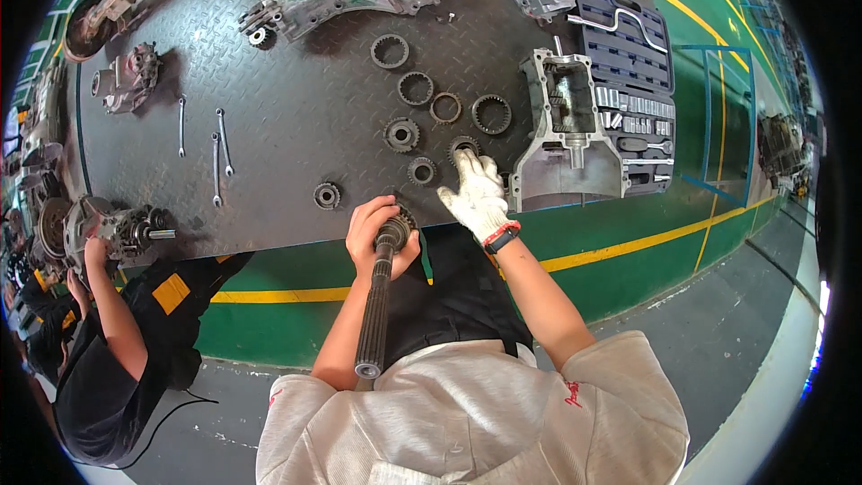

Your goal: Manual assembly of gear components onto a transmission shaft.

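My bare left hand point(375, 232) is wrapped around the far end of a splined shaft point(375, 314), which carries a gear at that end and points back toward my body. My right hand point(478, 190), in a white work glove, reaches over the table edge with its thumb apart from the fingers. Its fingertips touch the near side of a small gear point(461, 144) lying on the table. Close by lie a toothed gear point(391, 136), a smaller gear point(412, 171) and a brass-coloured ring point(434, 109).
Several toothed rings point(404, 88) lie farther back on the dark metal table point(269, 139). An open gearbox housing point(575, 175) and a socket set case point(642, 81) stand right. Wrenches point(216, 171) and a small gear point(320, 197) lie left. A co-worker's arm point(117, 314) works at the left.
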The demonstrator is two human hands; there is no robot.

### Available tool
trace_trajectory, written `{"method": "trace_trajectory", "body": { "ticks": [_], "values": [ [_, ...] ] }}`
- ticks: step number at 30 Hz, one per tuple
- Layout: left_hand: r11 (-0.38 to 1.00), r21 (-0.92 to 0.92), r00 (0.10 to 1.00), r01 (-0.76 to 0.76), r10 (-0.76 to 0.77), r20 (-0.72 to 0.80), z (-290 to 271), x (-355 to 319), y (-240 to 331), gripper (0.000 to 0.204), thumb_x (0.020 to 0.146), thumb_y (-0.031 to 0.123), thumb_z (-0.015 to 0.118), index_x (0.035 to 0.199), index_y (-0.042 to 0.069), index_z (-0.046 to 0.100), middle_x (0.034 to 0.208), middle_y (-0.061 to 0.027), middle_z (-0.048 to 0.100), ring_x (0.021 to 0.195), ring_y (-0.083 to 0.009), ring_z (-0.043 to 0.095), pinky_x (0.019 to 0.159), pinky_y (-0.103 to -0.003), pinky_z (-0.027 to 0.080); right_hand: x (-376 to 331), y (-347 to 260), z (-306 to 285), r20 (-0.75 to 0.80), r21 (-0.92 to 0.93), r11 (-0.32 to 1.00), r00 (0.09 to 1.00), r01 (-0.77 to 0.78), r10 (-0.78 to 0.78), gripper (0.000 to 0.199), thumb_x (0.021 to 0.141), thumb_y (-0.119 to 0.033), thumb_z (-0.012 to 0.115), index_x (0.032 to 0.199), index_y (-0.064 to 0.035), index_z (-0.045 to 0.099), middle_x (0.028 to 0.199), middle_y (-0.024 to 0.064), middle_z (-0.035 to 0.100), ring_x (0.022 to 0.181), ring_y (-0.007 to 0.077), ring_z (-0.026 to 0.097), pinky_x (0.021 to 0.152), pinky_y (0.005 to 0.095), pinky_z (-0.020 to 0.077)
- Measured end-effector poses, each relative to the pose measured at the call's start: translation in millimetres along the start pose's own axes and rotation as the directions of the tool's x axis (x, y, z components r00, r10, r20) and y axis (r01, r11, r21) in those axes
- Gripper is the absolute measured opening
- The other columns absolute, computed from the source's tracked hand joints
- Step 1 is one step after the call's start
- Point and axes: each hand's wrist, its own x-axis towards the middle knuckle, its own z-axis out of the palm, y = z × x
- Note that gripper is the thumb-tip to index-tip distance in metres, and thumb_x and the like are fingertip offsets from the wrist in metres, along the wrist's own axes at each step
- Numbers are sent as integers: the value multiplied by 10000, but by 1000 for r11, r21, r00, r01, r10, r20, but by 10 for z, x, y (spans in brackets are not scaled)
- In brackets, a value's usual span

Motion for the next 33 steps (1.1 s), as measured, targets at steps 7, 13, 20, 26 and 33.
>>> {"method": "trace_trajectory", "body": {
  "ticks": [7,13,20,26,33],
  "values": [
    [1000,-14,1000,17,-17,26,-16,-51,-39,474,742,183,873,1145,12,690,1248,-215,721,1097,-355,717,987,-448,578,-126,5,3,62,-59,998,998,31,-27,1021,869,-433,800,1696,-82,315,1749,138,351,1556,419,350,1251,507,387],
    [1000,-12,999,13,-13,34,-28,-49,-52,479,758,198,876,1153,11,681,1252,-225,716,1121,-360,715,1009,-458,571,-181,56,121,-21,20,998,998,59,-58,999,875,-389,804,1696,-89,321,1741,152,362,1576,430,326,1270,515,364],
    [999,-23,998,27,-25,55,-26,-51,-48,482,759,213,876,1153,14,682,1259,-222,717,1121,-359,713,1010,-462,567,-313,30,38,-38,126,991,999,40,-36,916,892,-369,789,1664,-81,389,1722,196,382,1557,444,370,1245,526,393],
    [998,-15,997,62,-61,55,-55,-20,-32,497,793,211,847,1212,3,680,1328,-217,696,1186,-357,689,1064,-470,537,-580,-153,-166,24,244,962,991,126,-135,691,902,-328,781,1511,-70,581,1692,229,412,1501,457,462,1201,530,452],
    [996,85,997,34,-40,63,-152,-6,-77,517,792,185,830,1248,-5,677,1317,-212,683,1204,-364,667,1090,-493,518,-1052,340,-1072,-612,146,947,778,287,-142,394,836,-204,831,1207,-97,755,1371,178,693,1268,378,665,1114,487,530]
  ]
}}
